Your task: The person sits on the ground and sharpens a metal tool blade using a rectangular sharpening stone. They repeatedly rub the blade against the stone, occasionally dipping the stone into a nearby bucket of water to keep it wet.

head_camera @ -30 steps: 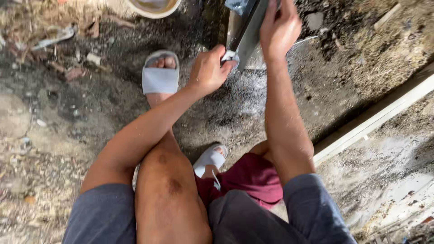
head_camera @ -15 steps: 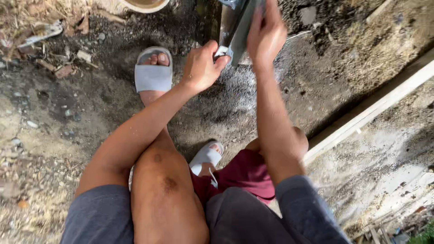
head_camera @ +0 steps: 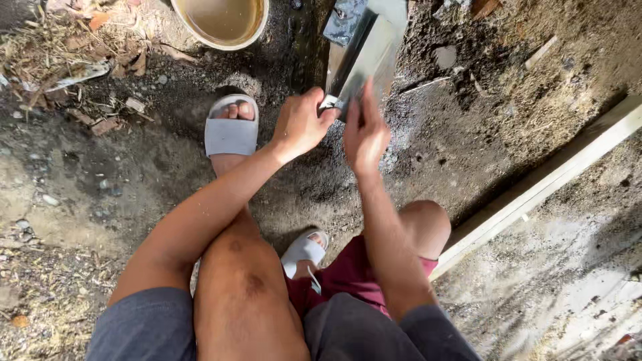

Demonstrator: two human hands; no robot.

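Left hand (head_camera: 301, 124): clenched on the near end of the blade (head_camera: 364, 50).
Right hand (head_camera: 364, 130): flat, fingers pressing the blade's face, not gripping.
Blade: broad metal, long axis running away from both hands toward the bowl (head_camera: 221, 20) side.
Nearer hand: both at the near end, left on its handle.
Below: sandal (head_camera: 231, 134), dirt ground.

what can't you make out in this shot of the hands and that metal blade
- Metal blade, head view: its far end is cut off by the top edge; its near end is covered by the hands.
- Left hand: its fist hides whatever it grips, handle or blade end.
- Right hand: seen edge-on, so palm contact with the blade cannot be told.
- Bowl: top part cut off by the frame edge; the murky liquid hides its bottom.
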